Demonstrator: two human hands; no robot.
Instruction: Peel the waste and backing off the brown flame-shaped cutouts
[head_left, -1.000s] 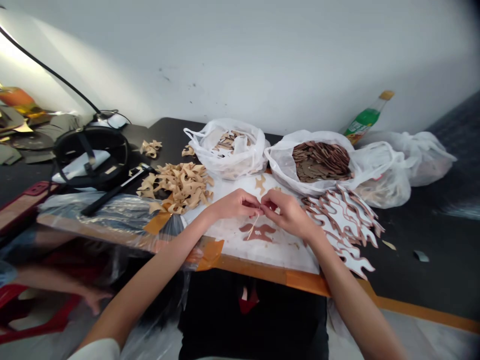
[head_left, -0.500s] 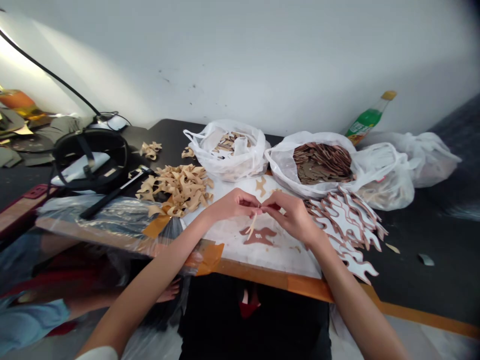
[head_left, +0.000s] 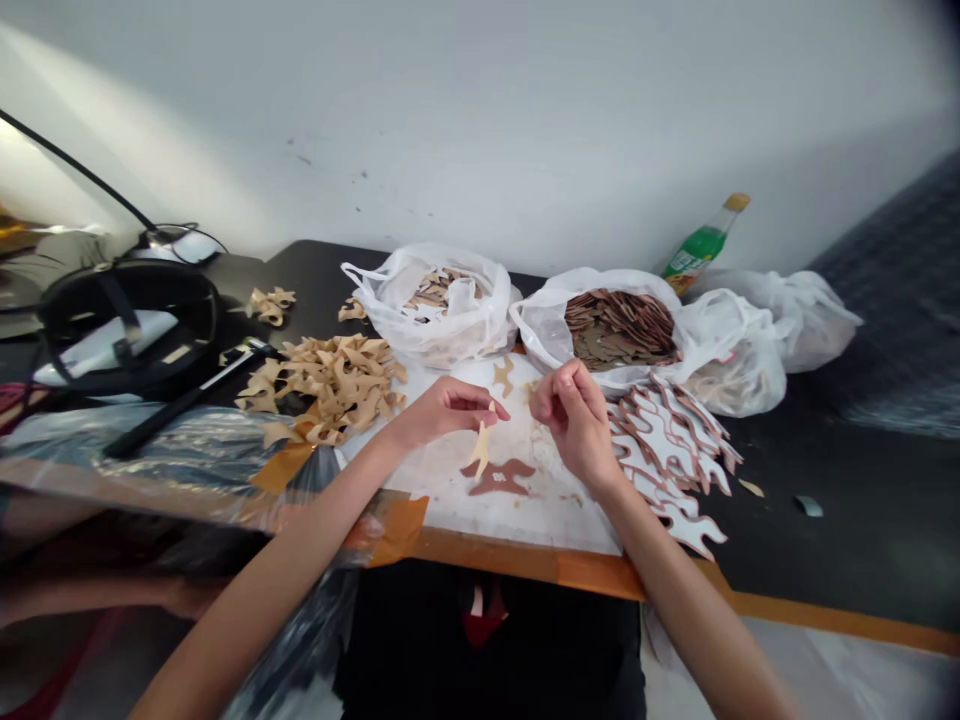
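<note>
My left hand [head_left: 459, 408] pinches a thin cream piece [head_left: 481, 448], which hangs from the fingertips over the white sheet [head_left: 450, 505]. Under it lies a flat brown curved piece [head_left: 511, 478] with small white marking. My right hand [head_left: 576, 412] is raised to the right, apart from the left, fingers curled together; whatever may be between them is too small to make out. Beside it on the right are layered white-and-brown curved pieces [head_left: 664, 455]. A heap of tan curved pieces [head_left: 337, 385] sits left of my left hand.
Behind the sheet stand a white bag of light pieces [head_left: 450, 340] and a bag of brown pieces [head_left: 551, 325]. A green bottle [head_left: 697, 255] leans near the wall. A hammer [head_left: 184, 405] and black headgear [head_left: 199, 325] lie left. Another person's arm [head_left: 97, 597] shows lower left.
My hands have parted: the right has moved away and up with curled fingers, while the left keeps the cream piece. The camera view has shifted slightly to the right.
</note>
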